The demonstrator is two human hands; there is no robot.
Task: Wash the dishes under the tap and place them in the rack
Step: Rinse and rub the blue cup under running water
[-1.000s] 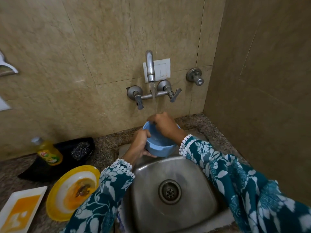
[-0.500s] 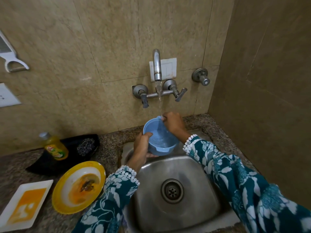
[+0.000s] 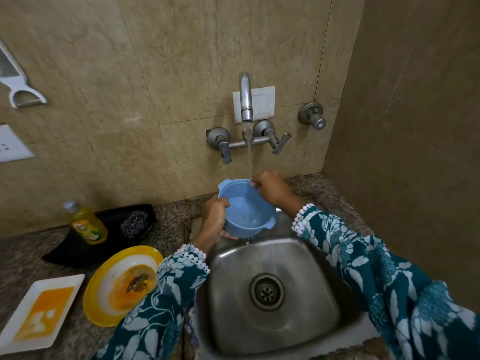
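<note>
A blue plastic bowl with small side handles is held tilted over the back of the steel sink. My left hand grips its left wall and underside. My right hand pinches the far right rim. Water runs from the wall tap onto the rim by my right fingers, and some drips from the bowl's bottom into the sink. A dirty yellow-rimmed plate and a dirty white rectangular plate lie on the counter to the left.
A yellow dish soap bottle and a steel scrubber sit on a black tray at the back left. The sink drain is open. A tiled wall stands close on the right. A white peeler hangs on the wall.
Water now streams from the tap onto the bowl. My right hand has moved from inside the bowl to its far right rim, and the bowl's opening has turned up towards me.
</note>
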